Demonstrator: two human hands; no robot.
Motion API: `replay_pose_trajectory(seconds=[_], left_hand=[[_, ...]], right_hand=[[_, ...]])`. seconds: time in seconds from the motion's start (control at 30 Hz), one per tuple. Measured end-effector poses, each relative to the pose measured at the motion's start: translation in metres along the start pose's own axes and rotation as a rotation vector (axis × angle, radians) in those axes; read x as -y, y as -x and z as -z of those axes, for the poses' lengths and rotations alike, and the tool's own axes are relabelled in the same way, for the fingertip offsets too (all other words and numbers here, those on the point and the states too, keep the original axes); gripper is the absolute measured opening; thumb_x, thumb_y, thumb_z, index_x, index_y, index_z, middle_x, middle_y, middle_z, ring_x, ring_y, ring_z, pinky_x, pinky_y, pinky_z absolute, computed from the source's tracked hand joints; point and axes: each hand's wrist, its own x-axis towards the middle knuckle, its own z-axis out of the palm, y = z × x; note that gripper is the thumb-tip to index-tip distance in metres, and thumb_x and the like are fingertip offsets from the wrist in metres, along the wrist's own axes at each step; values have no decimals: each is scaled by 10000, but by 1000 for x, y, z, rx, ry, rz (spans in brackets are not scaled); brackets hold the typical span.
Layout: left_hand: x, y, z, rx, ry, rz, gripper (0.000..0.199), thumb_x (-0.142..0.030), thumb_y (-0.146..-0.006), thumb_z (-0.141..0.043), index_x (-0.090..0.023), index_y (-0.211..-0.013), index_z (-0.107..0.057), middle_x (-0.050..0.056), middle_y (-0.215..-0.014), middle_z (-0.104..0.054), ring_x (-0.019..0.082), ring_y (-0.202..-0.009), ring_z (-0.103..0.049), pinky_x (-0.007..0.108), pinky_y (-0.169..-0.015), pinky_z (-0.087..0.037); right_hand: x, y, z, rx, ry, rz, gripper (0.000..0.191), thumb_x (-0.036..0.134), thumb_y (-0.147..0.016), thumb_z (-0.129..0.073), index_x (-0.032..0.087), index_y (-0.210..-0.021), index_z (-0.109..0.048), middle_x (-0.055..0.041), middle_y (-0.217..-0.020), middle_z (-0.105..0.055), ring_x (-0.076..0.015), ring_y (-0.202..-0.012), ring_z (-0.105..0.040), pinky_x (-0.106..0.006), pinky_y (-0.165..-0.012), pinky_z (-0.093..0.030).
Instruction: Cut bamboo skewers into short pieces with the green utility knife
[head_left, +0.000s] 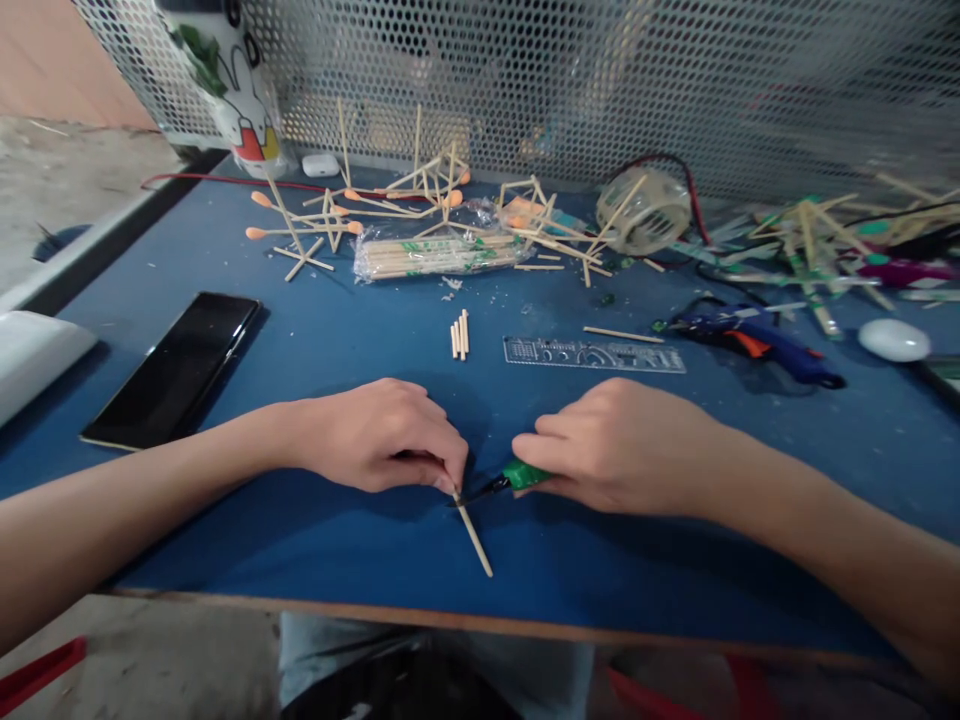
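Observation:
My left hand [405, 440] pinches the upper end of a thin round wooden stick [475, 541], which slants down toward the table's front edge. My right hand [615, 450] is closed around the green handle of a knife [525, 474]. The dark blade lies across the stick right beside my left fingertips; how deep it sits in the wood I cannot tell. Beyond my hands, several short cut stick pieces [460, 335] lie side by side. A clear plastic ruler [592, 354] is just past my right hand, with a single stick [622, 334] behind it.
A black phone [172, 370] lies at left. Farther back are a plastic-wrapped stick bundle [442, 255], stick frames with orange tips [300, 230], and a tape roll [643, 212]. A blue glue gun [765, 345] and white mouse-like object [894, 341] sit at right; a perforated metal panel [525, 80] borders the back.

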Motion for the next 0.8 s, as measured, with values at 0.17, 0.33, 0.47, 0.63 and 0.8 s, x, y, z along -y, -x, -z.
replay_pose_trajectory(seconds=[0.17,0.33,0.47,0.63,0.8], left_hand=[[-1,-1,0,6,6,-6,132,-211,-1035,-558,-218,-1001,-685,14,-969,-774,138,-923,-699,282,-849,-408],[-1,-2,1,2,10,-5,126,-189,-1027,-568,-217,-1009,-690,27,-973,-777,139,-916,-707,275,-850,-413],[-1,-3,1,7,5,-11,121,-187,-1020,-576,-219,-999,-691,26,-963,-776,146,-913,-708,284,-843,-416],[-1,-3,0,8,-6,7,130,-186,-1030,-557,-222,-1011,-680,2,-974,-771,131,-925,-700,278,-844,-413],[-1,-3,1,9,1,-2,130,-186,-1025,-564,-226,-997,-684,10,-969,-776,140,-923,-708,274,-841,-418]], right_hand=[[-5,-1,1,7,-7,-27,409,435,-1090,-237,231,-894,-532,27,-633,-597,-134,-467,-450,-331,-530,-106],[-13,0,1,79,-52,34,432,486,-1084,-239,236,-873,-521,35,-623,-588,-132,-468,-471,-321,-520,-113],[-9,-1,-1,20,-10,-9,436,491,-1083,-214,243,-886,-514,35,-618,-587,-146,-447,-482,-332,-513,-100],[-9,-1,-1,66,-51,17,426,505,-1081,-243,241,-878,-509,40,-619,-594,-141,-471,-508,-319,-513,-113],[-7,-1,-2,-1,-24,-28,423,473,-1087,-222,242,-887,-514,40,-609,-588,-143,-445,-485,-327,-516,-94]])
